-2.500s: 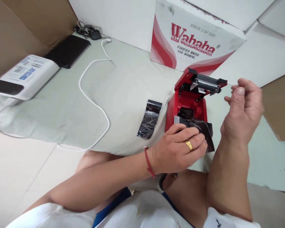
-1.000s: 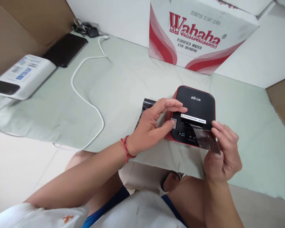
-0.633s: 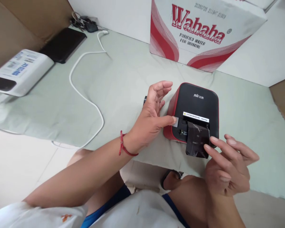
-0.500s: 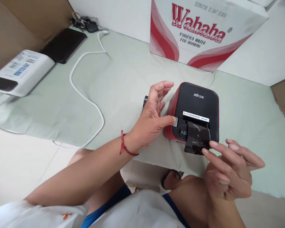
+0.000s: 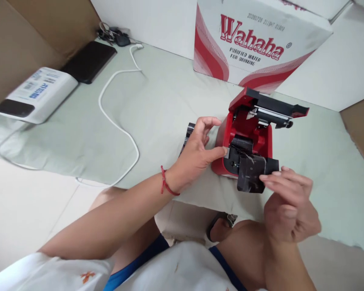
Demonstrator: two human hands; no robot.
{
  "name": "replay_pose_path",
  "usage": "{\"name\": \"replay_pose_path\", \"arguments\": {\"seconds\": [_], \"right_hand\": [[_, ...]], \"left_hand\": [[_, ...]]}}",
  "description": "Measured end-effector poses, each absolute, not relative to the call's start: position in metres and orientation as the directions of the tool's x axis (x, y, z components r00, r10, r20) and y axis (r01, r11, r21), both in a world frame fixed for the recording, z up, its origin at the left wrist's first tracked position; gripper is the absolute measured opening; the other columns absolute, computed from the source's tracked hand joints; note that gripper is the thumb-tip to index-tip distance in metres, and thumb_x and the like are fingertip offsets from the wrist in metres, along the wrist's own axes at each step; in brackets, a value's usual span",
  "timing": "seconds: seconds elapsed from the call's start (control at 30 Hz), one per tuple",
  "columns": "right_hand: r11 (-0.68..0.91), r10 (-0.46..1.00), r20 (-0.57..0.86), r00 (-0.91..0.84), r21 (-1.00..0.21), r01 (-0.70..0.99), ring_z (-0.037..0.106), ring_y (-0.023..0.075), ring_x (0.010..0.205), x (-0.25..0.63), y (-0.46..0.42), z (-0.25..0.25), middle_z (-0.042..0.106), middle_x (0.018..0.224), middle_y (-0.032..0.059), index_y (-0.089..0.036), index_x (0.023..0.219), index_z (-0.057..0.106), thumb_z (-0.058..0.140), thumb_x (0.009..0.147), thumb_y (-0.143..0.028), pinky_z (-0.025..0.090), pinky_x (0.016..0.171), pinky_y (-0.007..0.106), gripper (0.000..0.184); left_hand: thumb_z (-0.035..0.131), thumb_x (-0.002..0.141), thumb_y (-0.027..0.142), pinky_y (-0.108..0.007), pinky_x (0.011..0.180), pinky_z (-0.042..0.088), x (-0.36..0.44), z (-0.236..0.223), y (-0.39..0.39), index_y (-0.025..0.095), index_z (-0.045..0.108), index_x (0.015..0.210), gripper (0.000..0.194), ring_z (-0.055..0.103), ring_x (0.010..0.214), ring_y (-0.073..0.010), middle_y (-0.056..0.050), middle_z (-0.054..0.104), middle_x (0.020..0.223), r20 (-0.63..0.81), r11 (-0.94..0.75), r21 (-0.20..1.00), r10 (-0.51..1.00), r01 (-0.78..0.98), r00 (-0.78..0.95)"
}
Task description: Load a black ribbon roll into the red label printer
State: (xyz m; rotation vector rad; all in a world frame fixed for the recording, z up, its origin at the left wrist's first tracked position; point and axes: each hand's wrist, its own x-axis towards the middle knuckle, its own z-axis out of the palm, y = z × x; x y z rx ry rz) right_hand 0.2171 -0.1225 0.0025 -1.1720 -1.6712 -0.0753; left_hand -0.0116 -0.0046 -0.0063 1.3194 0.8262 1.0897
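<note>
A small red printer (image 5: 248, 139) with a black lid (image 5: 276, 108) stands on the pale green cloth, its lid swung up and back. A strip of black glossy film (image 5: 251, 178) hangs out of its front. My left hand (image 5: 197, 151) rests against the printer's left side, thumb pressed on a grey button at the front corner, fingers loosely spread. My right hand (image 5: 288, 202) sits just right of the film strip, its fingertips touching the strip's right edge, fingers extended together. A second piece of black film (image 5: 189, 131) lies behind my left hand, mostly hidden.
A red and white Wahaha carton (image 5: 255, 44) stands behind the printer. At the far left lie a white device (image 5: 38, 93), a black tablet-like slab (image 5: 89, 61), keys (image 5: 112, 35) and a white cable (image 5: 118, 121). Brown cardboard (image 5: 359, 125) borders the right side.
The printer's lid, shut half a second ago, now stands open. My left thumb stays on the front corner button. My right hand has closed in on the film strip's edge.
</note>
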Motion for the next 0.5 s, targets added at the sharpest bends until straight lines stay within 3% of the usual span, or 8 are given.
{"name": "replay_pose_path", "arguments": {"seconds": [0.07, 0.1, 0.17, 0.27, 0.37, 0.43, 0.5], "right_hand": [[0.551, 0.624, 0.775, 0.103, -0.530, 0.645, 0.081, 0.0307, 0.096, 0.217, -0.113, 0.009, 0.084, 0.093, 0.0061, -0.033, 0.153, 0.081, 0.046, 0.120, -0.047, 0.066, 0.099, 0.061, 0.049], [0.565, 0.608, 0.781, 0.145, -0.554, 0.611, 0.081, 0.0286, 0.091, 0.219, -0.107, 0.014, 0.084, 0.093, 0.0057, -0.032, 0.153, 0.080, 0.049, 0.120, -0.044, 0.067, 0.092, 0.056, 0.047], [0.511, 0.654, 0.722, 0.228, -0.643, 0.571, 0.080, 0.0232, 0.083, 0.222, -0.095, 0.028, 0.086, 0.095, 0.0047, -0.030, 0.137, 0.087, 0.063, 0.115, -0.036, 0.064, 0.077, 0.043, 0.033], [0.216, 0.839, 0.486, 0.246, -0.712, 0.668, 0.075, 0.0179, 0.075, 0.230, -0.076, 0.055, 0.087, 0.095, 0.0038, -0.027, 0.110, 0.090, 0.079, 0.107, -0.040, 0.058, 0.068, 0.034, 0.018], [0.059, 0.966, 0.246, 0.085, -0.526, 0.848, 0.072, 0.0187, 0.074, 0.234, -0.052, 0.077, 0.089, 0.100, 0.0044, -0.029, 0.112, 0.092, 0.073, 0.105, -0.051, 0.056, 0.070, 0.036, 0.030], [0.051, 0.990, 0.139, 0.009, -0.424, 0.904, 0.074, 0.0218, 0.078, 0.232, -0.034, 0.087, 0.089, 0.103, 0.0047, -0.031, 0.116, 0.092, 0.071, 0.101, -0.045, 0.055, 0.074, 0.040, 0.030], [0.025, 0.999, -0.018, -0.030, -0.232, 0.972, 0.075, 0.0261, 0.082, 0.227, -0.017, 0.095, 0.089, 0.105, 0.0051, -0.034, 0.125, 0.091, 0.068, 0.099, -0.038, 0.052, 0.076, 0.043, 0.035]], "left_hand": [[0.073, 0.098, 0.027, -0.052, 0.141, 0.044, -0.008, -0.006, -0.011, 0.032, 0.054, 0.131, 0.039, 0.056, 0.167, -0.0284, -0.010, 0.061, 0.167, 0.189, -0.185, 0.982, 0.947, -0.040, 0.260], [0.070, 0.100, 0.027, -0.052, 0.138, 0.047, -0.006, -0.005, -0.015, 0.030, 0.055, 0.129, 0.033, 0.060, 0.162, -0.0282, -0.012, 0.064, 0.163, 0.247, -0.257, 0.966, 0.943, 0.017, 0.222], [0.065, 0.103, 0.022, -0.050, 0.128, 0.054, -0.002, -0.001, -0.024, 0.028, 0.058, 0.125, 0.023, 0.069, 0.146, -0.0279, -0.014, 0.071, 0.149, 0.388, -0.406, 0.903, 0.911, 0.138, 0.139], [0.059, 0.101, 0.010, -0.045, 0.110, 0.060, 0.004, 0.007, -0.035, 0.026, 0.062, 0.110, 0.019, 0.075, 0.120, -0.0254, -0.008, 0.079, 0.120, 0.597, -0.598, 0.754, 0.797, 0.273, 0.096], [0.057, 0.099, 0.004, -0.042, 0.098, 0.060, 0.004, 0.012, -0.040, 0.025, 0.064, 0.098, 0.022, 0.074, 0.102, -0.0236, -0.004, 0.081, 0.099, 0.728, -0.729, 0.613, 0.671, 0.304, 0.142], [0.057, 0.100, 0.005, -0.044, 0.095, 0.060, -0.002, 0.014, -0.036, 0.025, 0.065, 0.094, 0.022, 0.075, 0.102, -0.0248, -0.003, 0.083, 0.097, 0.751, -0.746, 0.579, 0.645, 0.329, 0.142], [0.056, 0.103, 0.009, -0.047, 0.096, 0.059, -0.012, 0.016, -0.026, 0.026, 0.066, 0.093, 0.023, 0.075, 0.107, -0.0268, -0.003, 0.084, 0.098, 0.724, -0.705, 0.595, 0.679, 0.387, 0.124]]}}
